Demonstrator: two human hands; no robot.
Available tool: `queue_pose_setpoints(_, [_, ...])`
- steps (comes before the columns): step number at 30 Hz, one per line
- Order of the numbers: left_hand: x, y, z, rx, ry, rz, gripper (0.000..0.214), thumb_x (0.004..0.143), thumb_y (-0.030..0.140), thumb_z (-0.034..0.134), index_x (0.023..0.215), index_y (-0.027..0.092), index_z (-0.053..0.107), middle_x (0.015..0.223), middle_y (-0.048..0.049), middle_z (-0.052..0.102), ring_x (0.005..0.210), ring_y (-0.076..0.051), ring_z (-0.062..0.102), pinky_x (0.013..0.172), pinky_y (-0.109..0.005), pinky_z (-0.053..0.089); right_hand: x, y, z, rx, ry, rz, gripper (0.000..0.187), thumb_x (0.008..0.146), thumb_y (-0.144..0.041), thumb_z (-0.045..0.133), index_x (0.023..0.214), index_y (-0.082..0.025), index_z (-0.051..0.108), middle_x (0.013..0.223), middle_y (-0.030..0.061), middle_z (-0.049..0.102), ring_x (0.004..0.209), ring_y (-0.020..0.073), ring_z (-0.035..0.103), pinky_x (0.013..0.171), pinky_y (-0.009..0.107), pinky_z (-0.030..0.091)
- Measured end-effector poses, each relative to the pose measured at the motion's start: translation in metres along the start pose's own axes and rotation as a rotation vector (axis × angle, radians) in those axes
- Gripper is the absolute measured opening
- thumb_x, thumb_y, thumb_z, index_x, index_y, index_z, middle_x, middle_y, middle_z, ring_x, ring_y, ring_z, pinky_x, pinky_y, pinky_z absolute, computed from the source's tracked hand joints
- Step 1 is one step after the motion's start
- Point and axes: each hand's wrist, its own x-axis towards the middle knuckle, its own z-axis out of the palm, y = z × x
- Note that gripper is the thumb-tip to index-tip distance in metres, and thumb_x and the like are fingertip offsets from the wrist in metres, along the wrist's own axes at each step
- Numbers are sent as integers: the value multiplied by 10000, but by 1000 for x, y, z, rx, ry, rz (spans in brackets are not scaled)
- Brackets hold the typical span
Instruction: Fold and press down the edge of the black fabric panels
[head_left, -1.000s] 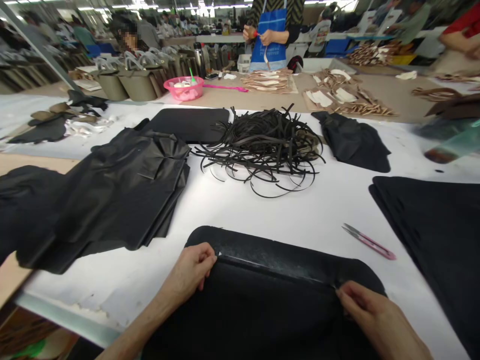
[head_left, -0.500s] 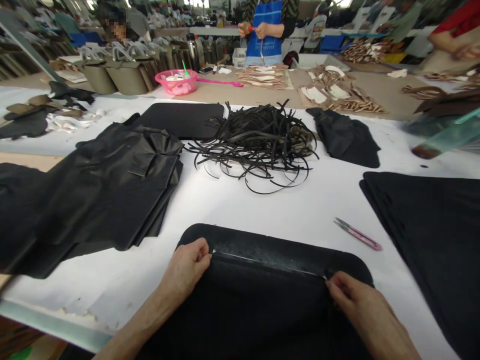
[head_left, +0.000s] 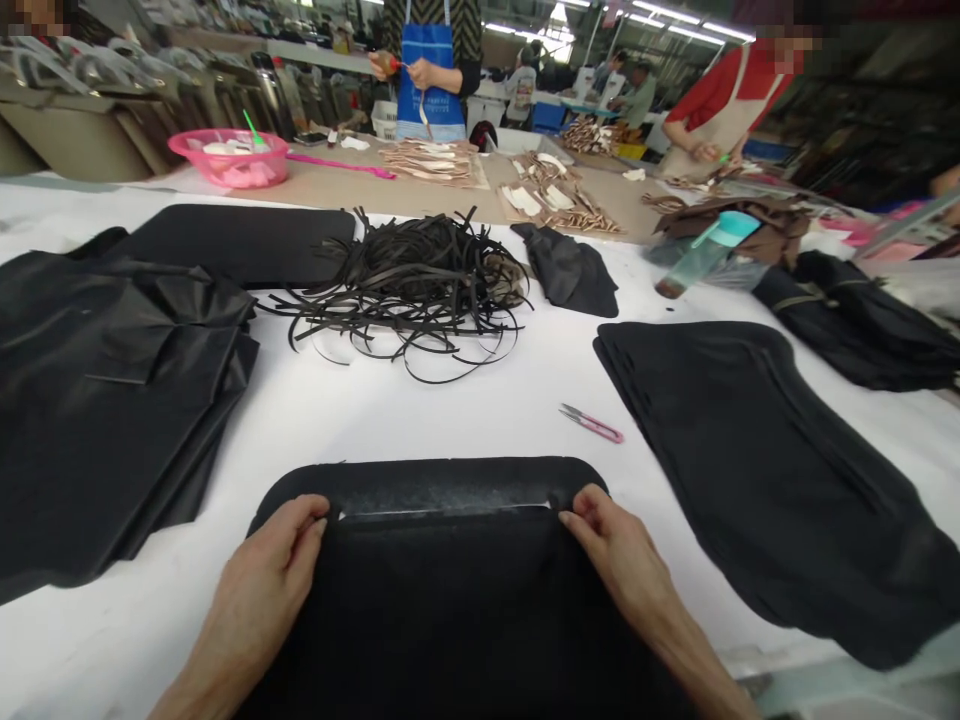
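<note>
A large black panel with rounded corners [head_left: 442,620] lies in front of me on the white table. Across it, near the far edge, runs a straight fold or slit with a thin white line and a dusty, whitish strip above. My left hand [head_left: 274,560] pinches the black material at the left end of this line. At the right end, my right hand [head_left: 619,545] pinches it too, thumb against fingers. Pink-handled thread snips [head_left: 592,424] lie beyond my right hand, apart from it.
A heap of black strips [head_left: 427,270] lies farther back. Stacked black pieces lie left [head_left: 112,400] and right [head_left: 772,460]. A pink basin [head_left: 232,165] and a bottle with a turquoise lid [head_left: 709,255] stand behind. Across the table a person in a blue apron [head_left: 431,80] works.
The view has swung to the right, so the snips and strips appear farther left. Both hands keep their pinch at the ends of the line, and the panel now appears straighter.
</note>
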Motion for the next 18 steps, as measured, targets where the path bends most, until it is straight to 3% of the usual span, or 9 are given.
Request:
queue_pose_setpoints(2, [-4, -1, 2, 11, 152, 147, 206, 879, 312, 366, 1010, 228, 502, 982, -25, 611, 855, -173, 598, 742, -258, 445, -8, 2, -3, -64, 126, -89, 153, 866, -308, 392, 819, -227, 513, 693, -12, 561, 627, 158, 540, 549, 254, 359])
queue_pose_setpoints(4, [-9, 7, 10, 100, 256, 395, 238, 867, 211, 367, 1042, 207, 528, 1045, -45, 605, 911, -176, 589, 803, -264, 447, -18, -2, -1, -188, 204, -263, 232, 886, -214, 351, 1000, -224, 553, 844, 18, 593, 641, 151, 570, 549, 254, 374])
queue_pose_setpoints(6, [-14, 23, 22, 216, 251, 662, 338, 823, 93, 356, 1077, 203, 551, 1071, -48, 618, 958, -183, 579, 865, -284, 439, -29, -13, 7, -360, 168, -451, 392, 846, -80, 351, 1168, -231, 516, 904, 26, 595, 572, 129, 571, 504, 249, 365])
queue_pose_setpoints(8, [-16, 45, 37, 335, 143, 816, 451, 770, 16, 347, 1125, 201, 553, 1111, -55, 624, 1004, -201, 570, 891, -316, 443, -39, -30, 20, -518, 98, -566, 567, 765, 16, 393, 1272, -230, 453, 910, 27, 603, 518, 119, 566, 468, 248, 359])
queue_pose_setpoints(10, [-17, 65, 51, 438, 19, 817, 504, 748, -2, 356, 1179, 193, 531, 1139, -76, 618, 1014, -224, 573, 870, -348, 468, -45, -46, 33, -615, 61, -589, 666, 716, 54, 428, 1324, -217, 403, 921, 41, 613, 519, 129, 580, 453, 250, 370])
queue_pose_setpoints(13, [-14, 84, 64, 532, -99, 756, 550, 762, 8, 372, 1268, 205, 458, 1176, -109, 590, 1018, -249, 572, 856, -405, 482, -47, -58, 46, -676, 53, -571, 658, 718, 50, 451, 1330, -185, 401, 895, 62, 617, 526, 148, 589, 437, 258, 388])
queue_pose_setpoints(15, [-13, 85, 68, 561, -112, 747, 568, 758, 3, 381, 1285, 208, 442, 1182, -121, 582, 1017, -260, 572, 845, -426, 487, -45, -54, 48, -675, 62, -588, 627, 715, 51, 455, 1310, -142, 420, 886, 72, 614, 562, 156, 596, 458, 261, 414])
queue_pose_setpoints(18, [-14, 74, 70, 571, -16, 773, 576, 730, -32, 370, 1254, 181, 481, 1165, -116, 597, 999, -254, 578, 835, -400, 496, -42, -34, 44, -657, 100, -597, 611, 695, 73, 446, 1278, -107, 438, 906, 75, 608, 589, 146, 593, 488, 250, 433])
